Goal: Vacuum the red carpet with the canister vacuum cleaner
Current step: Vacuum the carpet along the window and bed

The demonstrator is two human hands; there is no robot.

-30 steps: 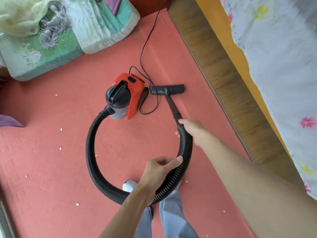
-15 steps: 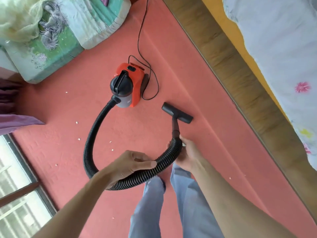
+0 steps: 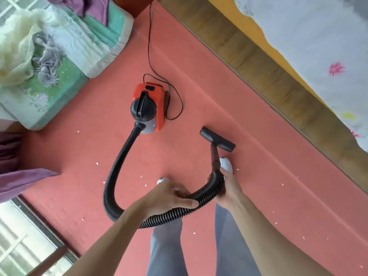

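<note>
The red carpet (image 3: 199, 80) covers the floor, dotted with small white scraps. A red and black canister vacuum (image 3: 148, 108) sits on it in the middle. Its ribbed black hose (image 3: 116, 168) loops down to the left and back to my hands. My left hand (image 3: 169, 198) grips the hose near its lowest bend. My right hand (image 3: 229, 188) holds the hose end where it joins the short black tube. The flat black nozzle (image 3: 217, 138) rests on the carpet just ahead of my right foot. The black power cord (image 3: 149, 46) runs from the canister to the top edge.
A wooden bed frame (image 3: 268, 76) with a flowered sheet (image 3: 318, 40) runs along the right. Folded quilts and netting (image 3: 65, 48) are piled at the upper left. Purple cloth (image 3: 22, 182) and a window frame (image 3: 29, 236) lie at the left. My legs and socked feet stand below the hose.
The nozzle has been drawn back from beside the canister toward my feet and turned at an angle. My left hand slid along the hose, and the view has turned toward the window.
</note>
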